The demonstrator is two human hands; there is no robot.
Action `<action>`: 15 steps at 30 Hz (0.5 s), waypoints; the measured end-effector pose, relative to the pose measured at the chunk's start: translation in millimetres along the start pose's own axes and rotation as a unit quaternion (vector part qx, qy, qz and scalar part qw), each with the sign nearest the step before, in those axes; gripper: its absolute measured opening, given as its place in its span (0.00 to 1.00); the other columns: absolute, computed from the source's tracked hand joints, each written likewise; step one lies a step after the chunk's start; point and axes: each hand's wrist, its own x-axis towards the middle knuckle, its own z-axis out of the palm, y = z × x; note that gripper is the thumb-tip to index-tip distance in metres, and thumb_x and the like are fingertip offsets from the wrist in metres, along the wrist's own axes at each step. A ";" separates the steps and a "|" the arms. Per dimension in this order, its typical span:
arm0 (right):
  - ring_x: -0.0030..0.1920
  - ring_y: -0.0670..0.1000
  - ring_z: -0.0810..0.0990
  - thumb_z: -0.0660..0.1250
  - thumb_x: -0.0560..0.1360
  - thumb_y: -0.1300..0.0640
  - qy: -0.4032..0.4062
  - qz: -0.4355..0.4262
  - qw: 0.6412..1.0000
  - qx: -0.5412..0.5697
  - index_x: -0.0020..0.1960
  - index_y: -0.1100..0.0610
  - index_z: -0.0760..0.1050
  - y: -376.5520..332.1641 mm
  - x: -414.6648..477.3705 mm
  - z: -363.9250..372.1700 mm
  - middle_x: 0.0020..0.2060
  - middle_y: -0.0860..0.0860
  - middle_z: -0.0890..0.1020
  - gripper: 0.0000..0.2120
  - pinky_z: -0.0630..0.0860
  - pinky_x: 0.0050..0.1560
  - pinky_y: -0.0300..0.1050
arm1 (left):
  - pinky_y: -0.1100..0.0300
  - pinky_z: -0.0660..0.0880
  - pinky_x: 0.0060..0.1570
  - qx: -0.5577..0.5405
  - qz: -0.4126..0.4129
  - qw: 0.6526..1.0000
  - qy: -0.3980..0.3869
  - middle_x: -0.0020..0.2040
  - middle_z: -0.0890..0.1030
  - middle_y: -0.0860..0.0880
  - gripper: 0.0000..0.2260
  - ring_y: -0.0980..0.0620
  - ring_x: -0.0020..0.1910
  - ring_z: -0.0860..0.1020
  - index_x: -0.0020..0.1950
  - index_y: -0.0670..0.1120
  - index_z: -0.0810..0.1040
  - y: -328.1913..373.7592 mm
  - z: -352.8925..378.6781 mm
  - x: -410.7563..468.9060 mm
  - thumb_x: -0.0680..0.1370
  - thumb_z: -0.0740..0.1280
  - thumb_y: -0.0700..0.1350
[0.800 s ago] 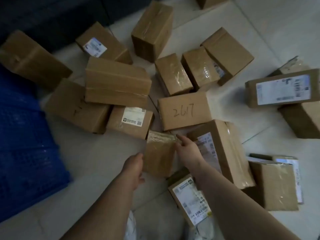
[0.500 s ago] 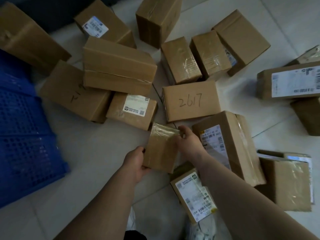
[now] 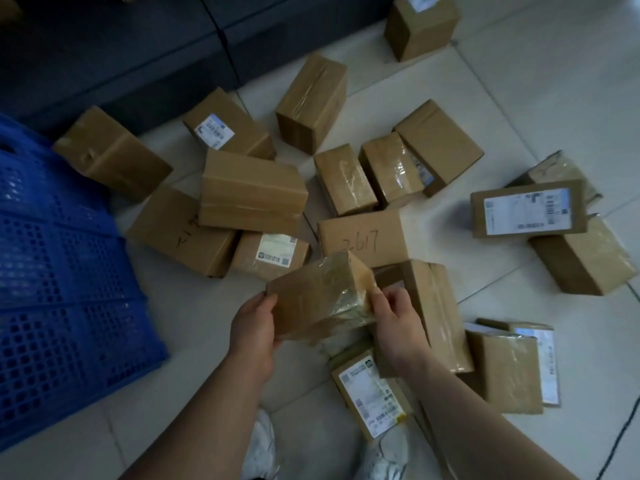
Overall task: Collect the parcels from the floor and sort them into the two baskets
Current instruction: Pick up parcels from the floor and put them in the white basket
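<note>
Both hands are now curled round the small taped parcel (image 3: pixel 318 296): its near-left edge is gripped by the left hand (image 3: pixel 254 327), and its glossy right end is pinched by the right hand (image 3: pixel 394 327). Half a second earlier the parcel was held upright, low over the floor (image 3: pixel 194 327). It has since been raised and turned crosswise, so that the lower edge of the box marked 2617 (image 3: pixel 363 237) is overlapped. The blue basket (image 3: pixel 62 271) is seen at the left, well apart from the parcel.

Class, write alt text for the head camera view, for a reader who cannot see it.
The left hand and right hand hold a small tape-wrapped parcel above a tiled floor strewn with brown parcels, some with white labels. A blue perforated basket lies at the left.
</note>
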 end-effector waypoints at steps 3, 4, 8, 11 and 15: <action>0.52 0.49 0.76 0.55 0.82 0.43 -0.010 -0.008 0.999 0.034 0.67 0.47 0.69 -24.7 -4.0 -29.2 0.55 0.49 0.77 0.16 0.72 0.45 0.42 | 0.51 0.76 0.55 -0.002 0.045 0.998 -0.031 0.52 0.81 0.50 0.10 0.50 0.51 0.79 0.60 0.52 0.78 34.5 20.2 -23.0 0.81 0.62 0.42; 0.56 0.50 0.76 0.55 0.81 0.42 -0.010 -0.004 0.999 0.043 0.68 0.46 0.70 -33.8 -4.6 -38.4 0.58 0.49 0.77 0.18 0.73 0.50 0.45 | 0.53 0.77 0.53 0.008 0.064 0.997 -0.040 0.50 0.81 0.51 0.11 0.51 0.49 0.79 0.59 0.53 0.78 45.8 27.9 -30.2 0.81 0.62 0.41; 0.61 0.53 0.77 0.61 0.81 0.50 -0.050 0.014 0.994 0.092 0.65 0.45 0.73 -60.1 0.9 -66.8 0.60 0.48 0.78 0.13 0.78 0.56 0.54 | 0.51 0.77 0.52 0.068 0.113 0.990 -0.058 0.54 0.82 0.47 0.10 0.49 0.53 0.79 0.52 0.53 0.80 82.9 60.0 -48.0 0.80 0.61 0.41; 0.59 0.52 0.79 0.58 0.83 0.56 -0.062 0.016 0.984 0.169 0.64 0.49 0.73 -77.8 10.7 -73.2 0.58 0.49 0.80 0.12 0.82 0.47 0.46 | 0.47 0.75 0.58 0.095 0.131 0.985 -0.056 0.53 0.81 0.48 0.06 0.49 0.54 0.78 0.53 0.53 0.77 104.5 80.6 -43.4 0.80 0.62 0.51; 0.59 0.55 0.78 0.61 0.81 0.50 -0.014 0.040 0.979 0.200 0.67 0.50 0.70 -91.6 41.0 -58.4 0.62 0.54 0.77 0.15 0.74 0.64 0.59 | 0.49 0.77 0.55 0.125 0.129 0.981 -0.078 0.50 0.83 0.48 0.12 0.49 0.50 0.81 0.56 0.49 0.75 135.9 99.7 -14.8 0.79 0.63 0.56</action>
